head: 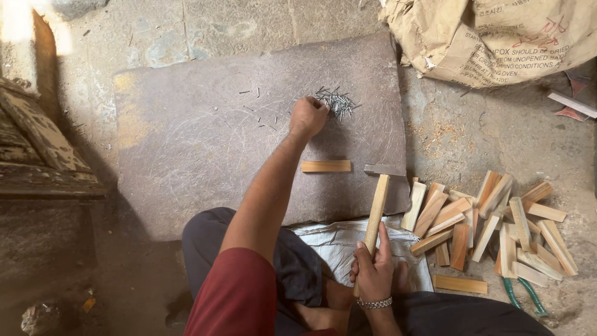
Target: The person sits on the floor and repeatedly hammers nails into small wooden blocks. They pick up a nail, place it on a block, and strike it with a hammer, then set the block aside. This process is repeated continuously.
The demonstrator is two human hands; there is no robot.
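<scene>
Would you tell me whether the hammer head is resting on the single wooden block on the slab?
No, the hammer held in the right hand has its head beside the wooden block, with a gap between them.

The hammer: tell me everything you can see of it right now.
The hammer has a pale wooden handle and a dull grey metal head. The right hand grips the handle low down, near its end. The handle runs up and slightly right from the hand, and the head lies crosswise at the right edge of the flat stone slab, just right of a single wooden strip and apart from it.
</scene>
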